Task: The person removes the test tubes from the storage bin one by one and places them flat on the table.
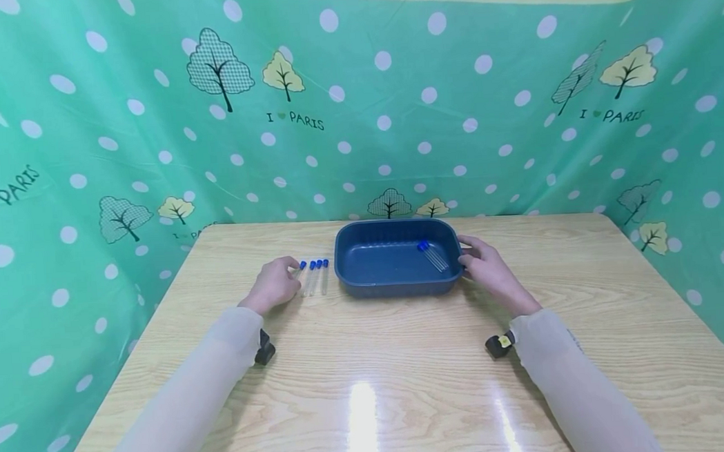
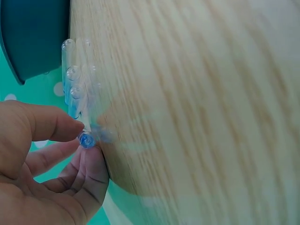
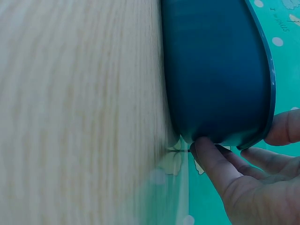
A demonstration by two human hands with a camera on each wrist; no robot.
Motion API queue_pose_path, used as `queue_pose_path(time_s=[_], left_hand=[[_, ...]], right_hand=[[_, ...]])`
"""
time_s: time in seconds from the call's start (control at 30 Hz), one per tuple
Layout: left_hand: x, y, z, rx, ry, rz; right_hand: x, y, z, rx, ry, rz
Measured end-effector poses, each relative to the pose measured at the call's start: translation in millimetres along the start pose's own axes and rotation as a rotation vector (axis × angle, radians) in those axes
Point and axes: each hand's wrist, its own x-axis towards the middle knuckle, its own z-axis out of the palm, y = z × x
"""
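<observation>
My left hand [image 1: 276, 282] pinches a clear test tube [image 2: 87, 139] with a blue cap between its thumb and fingers, close to the tabletop. Right beside it lie three more capped test tubes [image 1: 324, 278], roughly side by side, their blue caps pointing away from me. A dark blue plastic basin [image 1: 397, 287] stands to their right. Inside it, towards the right end, rests a small bunch of blue-capped test tubes [image 1: 436, 257]. At the basin's right end my right hand [image 3: 262, 187] holds the rim, with one fingertip low against the outer wall.
The light wood-grain table [image 1: 420, 361] spreads out in front of me. Behind it and along both sides hangs a green dotted curtain [image 1: 387, 134], close to the basin's far side. A dark wrist camera [image 1: 498, 345] sits under each forearm.
</observation>
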Motion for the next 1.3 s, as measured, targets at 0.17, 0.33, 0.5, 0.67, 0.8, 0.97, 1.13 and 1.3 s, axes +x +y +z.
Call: queue_pose_path(time_s=[0.17,0.33,0.5,0.67,0.8,0.97,1.13,1.3], left_hand=[[-0.5,0.6,0.5,0.006,-0.002,-0.011],[-0.3,0.1,1.1,0.008,0.004,-0.015],[-0.6,0.7,1.5,0.012,0.011,-0.019],[-1.6,1.9,1.2,0.004,0.013,-0.022],[-2.4,2.2,0.8,-0.003,0.015,-0.017],[-2.8,0.9,0.7,-0.011,0.014,-0.009],[-1.2,-2.3,1.6,-0.016,0.019,0.008],[-0.6,-4.5,1.3,-0.021,0.020,0.021]], right_hand=[[0.0,-1.0,1.4,-0.001,0.003,0.010],[0.8,-0.5,1.8,-0.001,0.005,0.005],[2.3,2.4,1.4,-0.005,0.010,-0.012],[2.5,2.4,0.9,0.008,0.001,-0.022],[1.4,-0.9,1.1,0.026,-0.005,-0.017],[0.7,-2.3,1.3,0.033,-0.007,-0.010],[1.3,-1.2,1.1,0.039,-0.008,-0.008],[1.3,-1.9,1.1,0.032,-0.005,-0.005]])
